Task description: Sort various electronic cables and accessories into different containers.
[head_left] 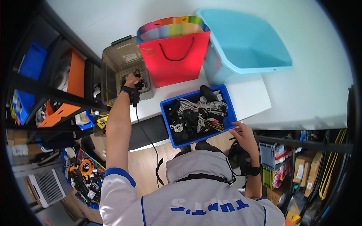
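Note:
My left hand (pixel 132 80) reaches down into a translucent grey-brown bin (pixel 110 75) at the far left of the table. Its fingers are closed around a black cable (pixel 137 72), partly hidden by the hand, with more black cords beneath. At the near edge of the table, my right hand (pixel 244 137) is open beside the right front corner of a blue crate (pixel 164 116), its fingertips at or just by the rim. The crate holds bundled grey cables (pixel 201 106), black cords and adapters, and a small white coiled cable (pixel 176 127).
A red paper bag (pixel 175 62) stands right of the bin. Beyond it is a large light-blue tub (pixel 245 45) on the white table (pixel 250 98). Shelves with orange bins (pixel 76 77) flank the left; shelving with boxes (pixel 301 169) is at right. A pile of cables (pixel 86 169) sits lower left.

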The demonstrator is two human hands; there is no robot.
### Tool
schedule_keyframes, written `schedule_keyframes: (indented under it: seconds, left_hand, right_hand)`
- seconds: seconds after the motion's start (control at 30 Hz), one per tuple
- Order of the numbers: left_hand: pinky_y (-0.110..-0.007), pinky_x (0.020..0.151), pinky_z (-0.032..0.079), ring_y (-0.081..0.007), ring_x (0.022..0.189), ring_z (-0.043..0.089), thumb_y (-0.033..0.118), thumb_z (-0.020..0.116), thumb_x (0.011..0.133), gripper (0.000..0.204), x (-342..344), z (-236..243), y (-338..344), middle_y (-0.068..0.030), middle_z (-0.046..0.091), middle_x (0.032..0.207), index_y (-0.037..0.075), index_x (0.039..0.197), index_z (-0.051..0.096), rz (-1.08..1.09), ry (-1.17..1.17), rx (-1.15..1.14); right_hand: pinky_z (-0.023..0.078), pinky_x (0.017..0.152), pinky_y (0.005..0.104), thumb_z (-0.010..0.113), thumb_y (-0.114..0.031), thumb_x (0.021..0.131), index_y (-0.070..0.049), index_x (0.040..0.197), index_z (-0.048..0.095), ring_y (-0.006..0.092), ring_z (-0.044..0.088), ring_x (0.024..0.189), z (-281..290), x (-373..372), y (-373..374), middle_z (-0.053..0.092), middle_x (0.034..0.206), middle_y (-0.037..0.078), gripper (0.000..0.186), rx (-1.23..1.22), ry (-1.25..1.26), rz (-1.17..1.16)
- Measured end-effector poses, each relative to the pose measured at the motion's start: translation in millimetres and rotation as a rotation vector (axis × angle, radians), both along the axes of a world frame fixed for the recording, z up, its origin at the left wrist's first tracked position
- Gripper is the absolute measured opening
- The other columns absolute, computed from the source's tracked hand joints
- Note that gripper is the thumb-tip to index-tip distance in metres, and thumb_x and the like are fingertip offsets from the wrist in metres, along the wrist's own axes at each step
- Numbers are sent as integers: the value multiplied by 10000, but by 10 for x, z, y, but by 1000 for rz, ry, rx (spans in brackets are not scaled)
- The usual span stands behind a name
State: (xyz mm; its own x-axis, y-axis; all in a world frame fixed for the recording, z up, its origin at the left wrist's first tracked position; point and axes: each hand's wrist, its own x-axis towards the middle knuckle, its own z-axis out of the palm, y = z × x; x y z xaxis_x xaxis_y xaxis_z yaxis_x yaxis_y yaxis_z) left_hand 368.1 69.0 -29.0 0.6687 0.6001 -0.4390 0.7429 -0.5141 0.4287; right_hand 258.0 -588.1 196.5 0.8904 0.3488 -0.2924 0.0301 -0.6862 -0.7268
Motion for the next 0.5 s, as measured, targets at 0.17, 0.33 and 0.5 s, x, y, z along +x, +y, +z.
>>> schedule_keyframes:
  seconds: [0.17,0.33,0.5]
  left_hand:
    - [-457,965,559,-453,1192,654,291,748,896,508,226,-382,-150,-302,677,1261,-90,1222,667,-28,68,-133]
    - [-490,1009,521,-455,1218,631,349,655,937,515,148,-441,593,-313,673,1252,-76,1226,668,-366,-18,186]
    - [-372,841,544,-258,957,732,355,648,1007,527,-13,790,-625,-189,752,1031,-16,1378,603,-292,-414,121]
  right_hand:
    - [591,849,364,741,-249,965,53,1280,635,295,738,990,111,59,-156,733,1131,210,449,-49,56,8]
    - [578,847,394,744,-277,962,31,1269,643,314,728,994,-91,474,-190,739,1094,218,447,-39,-40,92]
    - [572,861,435,815,-318,886,11,1262,634,376,725,1006,-723,888,-201,738,1067,236,531,-109,-125,59]
